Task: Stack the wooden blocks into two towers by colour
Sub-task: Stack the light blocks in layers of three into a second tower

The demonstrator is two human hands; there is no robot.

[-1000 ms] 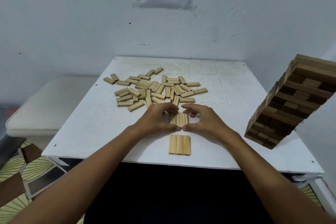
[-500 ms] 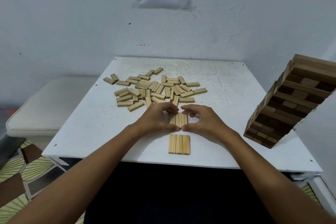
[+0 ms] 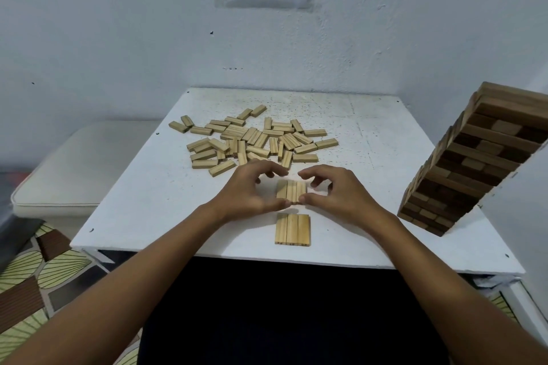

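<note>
Three light blocks side by side on the white worktop, between the left hand and right hand, both curled with thumbs pinching the near ends, loose pile farther back.

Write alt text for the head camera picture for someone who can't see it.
Two bare hands, left hand and right hand, frame a row of three pale wooden blocks on a white square table. A second three-block row lies nearer, loose pale blocks lie scattered behind, and a dark brown block tower stands right.

2 hands, 1 dark tower, 2 block trios
</note>
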